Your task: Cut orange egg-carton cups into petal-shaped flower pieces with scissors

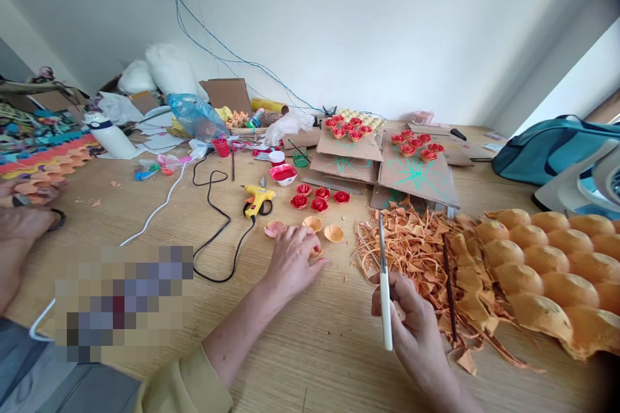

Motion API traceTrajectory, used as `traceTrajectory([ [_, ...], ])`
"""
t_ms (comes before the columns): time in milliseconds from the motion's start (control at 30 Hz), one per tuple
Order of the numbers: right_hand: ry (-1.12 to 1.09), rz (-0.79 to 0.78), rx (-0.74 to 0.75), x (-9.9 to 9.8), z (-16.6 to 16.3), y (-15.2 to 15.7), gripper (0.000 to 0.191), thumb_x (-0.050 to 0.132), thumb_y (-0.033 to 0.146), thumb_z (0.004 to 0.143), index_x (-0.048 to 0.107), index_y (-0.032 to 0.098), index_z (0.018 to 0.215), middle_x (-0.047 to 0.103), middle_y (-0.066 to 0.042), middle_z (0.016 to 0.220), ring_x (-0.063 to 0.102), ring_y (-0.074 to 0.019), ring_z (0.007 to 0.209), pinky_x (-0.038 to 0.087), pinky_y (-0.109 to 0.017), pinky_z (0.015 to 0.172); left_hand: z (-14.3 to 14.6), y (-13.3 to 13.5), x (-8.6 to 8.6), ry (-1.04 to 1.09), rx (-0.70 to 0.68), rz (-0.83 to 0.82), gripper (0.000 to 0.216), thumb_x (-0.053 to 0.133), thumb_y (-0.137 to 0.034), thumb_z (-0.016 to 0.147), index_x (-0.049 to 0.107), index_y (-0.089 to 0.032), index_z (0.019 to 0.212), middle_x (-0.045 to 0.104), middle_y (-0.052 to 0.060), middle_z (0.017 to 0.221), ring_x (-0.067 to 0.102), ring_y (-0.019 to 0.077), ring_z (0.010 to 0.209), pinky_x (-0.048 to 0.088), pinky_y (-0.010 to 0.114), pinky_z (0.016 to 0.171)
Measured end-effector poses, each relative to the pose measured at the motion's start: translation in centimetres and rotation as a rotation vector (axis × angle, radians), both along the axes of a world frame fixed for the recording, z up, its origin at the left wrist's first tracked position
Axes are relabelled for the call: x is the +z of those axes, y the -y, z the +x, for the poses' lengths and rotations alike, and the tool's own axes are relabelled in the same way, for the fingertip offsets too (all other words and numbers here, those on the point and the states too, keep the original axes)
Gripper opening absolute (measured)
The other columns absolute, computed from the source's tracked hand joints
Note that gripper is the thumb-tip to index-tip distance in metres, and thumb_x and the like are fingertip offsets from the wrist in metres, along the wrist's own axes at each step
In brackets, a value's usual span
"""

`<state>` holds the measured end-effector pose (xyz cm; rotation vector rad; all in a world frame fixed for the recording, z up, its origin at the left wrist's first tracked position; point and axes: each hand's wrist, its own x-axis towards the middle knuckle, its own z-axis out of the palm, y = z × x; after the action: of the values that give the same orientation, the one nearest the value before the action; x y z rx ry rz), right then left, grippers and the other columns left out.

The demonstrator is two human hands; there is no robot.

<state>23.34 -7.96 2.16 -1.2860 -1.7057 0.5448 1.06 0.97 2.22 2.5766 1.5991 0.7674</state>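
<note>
Closest, lower centre-right: right hand (416, 329), fingers wrapped tight round the white-handled blade (385, 310), gripped low on the handle, probably to keep the edge clear of the palm. Long axis near vertical in the frame, tip aimed up at the orange scrap heap (416, 242) (leaning a hair leftward). At centre: left hand (293, 261) down on the table (310, 348), fingers together, tips on a small orange cup (317, 250), seemingly to steady it; pinched or merely pressed, impossible to tell. Just above, another cup (334, 233) and red paper roses (320, 199), parked within easy reach.
</note>
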Motion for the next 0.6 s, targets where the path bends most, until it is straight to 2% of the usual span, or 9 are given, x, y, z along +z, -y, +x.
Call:
traceTrajectory([
  [133,-0.012,0.012,0.005,0.5,-0.2,0.1,0.027,0.045,0.038,0.097,0.051,0.023,0.076,0.056,0.0,0.065,0.05,-0.0174,0.065,0.041,-0.026,0.057,3.0,-1.0,0.6,-0.146,-0.044,0.052,0.021,0.07,-0.025,0.081,0.063,-0.022,0.1,0.064,0.008,0.108,0.052,0.0286,0.103,0.04,0.043,0.083],
  [233,-0.012,0.014,0.013,0.4,-0.2,0.1,0.028,0.045,0.037,0.098,0.05,0.023,0.074,0.055,0.0,0.066,0.05,-0.0174,0.066,0.042,-0.026,0.059,4.7,-2.2,0.7,-0.224,-0.042,0.047,0.008,0.062,-0.016,0.085,0.065,-0.019,0.091,0.065,0.01,0.098,0.053,0.0284,0.097,0.04,0.044,0.08],
  [300,-0.009,0.02,0.016,0.4,-0.1,0.1,0.03,0.044,0.037,0.098,0.05,0.023,0.073,0.055,0.0,0.068,0.05,-0.0175,0.068,0.042,-0.027,0.061,5.1,-2.6,0.6,-0.164,-0.07,0.039,0.01,0.057,-0.013,0.087,0.064,-0.018,0.084,0.065,0.009,0.092,0.054,0.0267,0.094,0.041,0.042,0.079],
  [400,-0.009,0.03,0.02,0.3,0.1,0.0,0.032,0.044,0.037,0.099,0.05,0.022,0.071,0.054,-0.001,0.071,0.048,-0.0177,0.07,0.041,-0.028,0.064,4.8,-2.1,0.8,0.177,-0.154,-0.075,0.01,0.055,-0.013,0.086,0.06,-0.019,0.08,0.063,0.004,0.084,0.056,0.0199,0.082,0.043,0.035,0.075],
  [533,0.01,0.022,0.025,0.2,0.1,-0.1,0.031,0.044,0.038,0.099,0.05,0.022,0.072,0.053,-0.001,0.071,0.048,-0.0182,0.071,0.04,-0.028,0.065,3.9,-0.7,1.5,0.764,-0.194,-0.443,0.005,0.058,-0.022,0.084,0.058,-0.018,0.081,0.058,-0.001,0.075,0.052,0.0126,0.068,0.042,0.026,0.065],
  [600,0.025,0.005,0.03,0.0,0.2,-0.1,0.03,0.045,0.038,0.098,0.05,0.022,0.073,0.054,-0.001,0.071,0.048,-0.0181,0.071,0.04,-0.028,0.063,3.5,-0.3,1.7,0.965,-0.217,-0.583,0.014,0.063,-0.031,0.084,0.059,-0.017,0.082,0.055,-0.002,0.073,0.049,0.0108,0.067,0.04,0.024,0.064],
])
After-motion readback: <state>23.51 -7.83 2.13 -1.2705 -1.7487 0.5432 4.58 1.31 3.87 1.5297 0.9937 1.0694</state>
